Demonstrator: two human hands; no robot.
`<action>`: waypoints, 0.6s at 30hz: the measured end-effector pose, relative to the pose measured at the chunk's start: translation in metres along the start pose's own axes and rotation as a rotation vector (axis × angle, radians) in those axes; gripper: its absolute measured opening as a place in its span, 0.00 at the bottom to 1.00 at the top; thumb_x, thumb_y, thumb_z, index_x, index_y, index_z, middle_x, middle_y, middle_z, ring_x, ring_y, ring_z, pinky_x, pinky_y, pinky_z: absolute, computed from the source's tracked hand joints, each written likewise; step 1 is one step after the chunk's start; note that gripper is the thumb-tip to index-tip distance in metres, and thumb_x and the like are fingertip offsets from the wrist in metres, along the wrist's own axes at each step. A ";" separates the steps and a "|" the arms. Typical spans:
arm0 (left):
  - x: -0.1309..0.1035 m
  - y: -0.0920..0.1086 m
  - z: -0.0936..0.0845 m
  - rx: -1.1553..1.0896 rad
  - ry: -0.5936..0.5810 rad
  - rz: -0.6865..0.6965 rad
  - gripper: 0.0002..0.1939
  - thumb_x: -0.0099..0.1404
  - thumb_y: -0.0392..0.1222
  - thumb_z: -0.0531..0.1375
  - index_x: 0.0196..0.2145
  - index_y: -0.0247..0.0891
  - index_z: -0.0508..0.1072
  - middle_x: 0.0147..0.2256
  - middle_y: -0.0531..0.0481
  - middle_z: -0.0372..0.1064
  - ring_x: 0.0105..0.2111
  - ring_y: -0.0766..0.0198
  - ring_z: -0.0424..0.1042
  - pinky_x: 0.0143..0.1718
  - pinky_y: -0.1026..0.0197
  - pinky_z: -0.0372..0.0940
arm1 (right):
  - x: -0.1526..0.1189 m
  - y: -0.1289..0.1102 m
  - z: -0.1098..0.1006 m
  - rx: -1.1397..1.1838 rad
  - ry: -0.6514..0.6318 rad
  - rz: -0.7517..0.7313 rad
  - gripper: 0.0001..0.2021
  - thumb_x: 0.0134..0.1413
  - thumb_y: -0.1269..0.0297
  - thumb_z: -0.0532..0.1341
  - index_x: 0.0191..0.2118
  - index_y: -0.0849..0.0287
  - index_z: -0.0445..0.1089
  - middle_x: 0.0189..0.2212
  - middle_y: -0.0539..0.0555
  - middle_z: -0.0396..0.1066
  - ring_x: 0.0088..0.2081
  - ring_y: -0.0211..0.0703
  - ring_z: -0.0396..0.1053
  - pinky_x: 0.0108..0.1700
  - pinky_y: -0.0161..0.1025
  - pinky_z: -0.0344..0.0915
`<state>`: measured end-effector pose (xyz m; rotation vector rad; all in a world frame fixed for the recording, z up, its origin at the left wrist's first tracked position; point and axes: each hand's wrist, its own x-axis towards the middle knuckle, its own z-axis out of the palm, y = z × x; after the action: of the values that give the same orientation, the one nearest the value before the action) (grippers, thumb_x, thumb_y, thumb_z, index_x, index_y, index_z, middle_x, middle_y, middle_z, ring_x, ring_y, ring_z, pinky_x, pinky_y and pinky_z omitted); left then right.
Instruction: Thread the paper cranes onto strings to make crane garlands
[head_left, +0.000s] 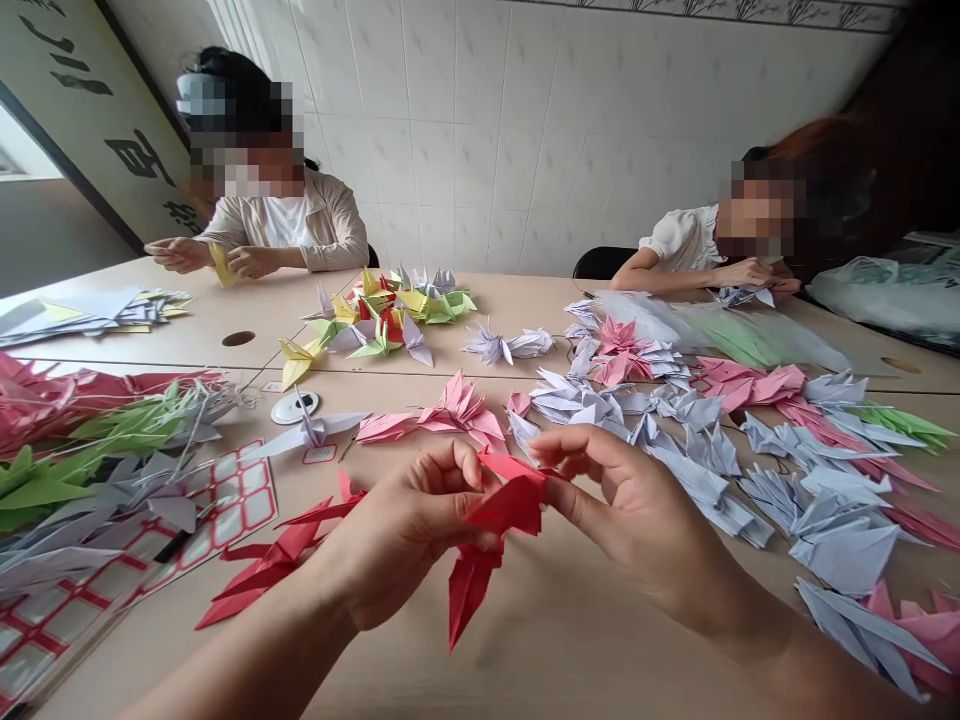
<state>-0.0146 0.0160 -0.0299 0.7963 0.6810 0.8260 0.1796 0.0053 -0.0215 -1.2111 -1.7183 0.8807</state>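
Observation:
In the head view, a red folded paper crane (pixel 517 505) is held between my two hands over the front of the table. My left hand (pixel 420 520) pinches it from the left, thumb and fingers closed on the paper. From the right, my right hand (pixel 607 500) grips its other edge between thumb and fingertips. A second red piece (pixel 471 595) hangs below; whether it is joined to the first I cannot tell. More red paper cranes (pixel 274 560) lie beside my left forearm. Just beyond my hands sit pink paper cranes (pixel 457 410).
White paper cranes (pixel 697 480) spread over the right side. Green cranes (pixel 52 470) and pink ones pile at left, near red-bordered label sheets (pixel 240 495). Mixed-colour cranes (pixel 386 315) lie mid-table. Two people sit opposite, one holding yellow paper (pixel 221 263), another white paper (pixel 742 296).

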 end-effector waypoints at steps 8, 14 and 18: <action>-0.002 -0.007 0.006 0.149 0.078 0.272 0.12 0.62 0.33 0.63 0.33 0.40 0.60 0.30 0.54 0.71 0.30 0.69 0.69 0.34 0.66 0.64 | -0.009 -0.009 -0.004 -0.163 -0.032 -0.051 0.08 0.59 0.64 0.59 0.44 0.48 0.66 0.40 0.47 0.71 0.39 0.38 0.69 0.41 0.36 0.68; -0.007 -0.006 0.013 0.327 0.089 0.282 0.11 0.63 0.32 0.61 0.36 0.41 0.60 0.32 0.54 0.70 0.32 0.67 0.70 0.35 0.64 0.65 | -0.010 -0.012 0.001 0.022 -0.142 0.047 0.16 0.57 0.61 0.63 0.51 0.46 0.65 0.48 0.49 0.72 0.49 0.42 0.70 0.50 0.40 0.68; -0.012 -0.005 0.017 0.427 0.111 0.255 0.11 0.63 0.33 0.60 0.37 0.42 0.61 0.35 0.54 0.69 0.35 0.66 0.69 0.35 0.64 0.65 | -0.010 -0.008 0.005 0.074 -0.070 0.062 0.15 0.54 0.63 0.65 0.49 0.48 0.68 0.43 0.51 0.75 0.46 0.44 0.73 0.48 0.40 0.70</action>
<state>-0.0057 -0.0017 -0.0221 1.2483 0.8819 0.9749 0.1739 -0.0073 -0.0184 -1.2019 -1.6963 1.0260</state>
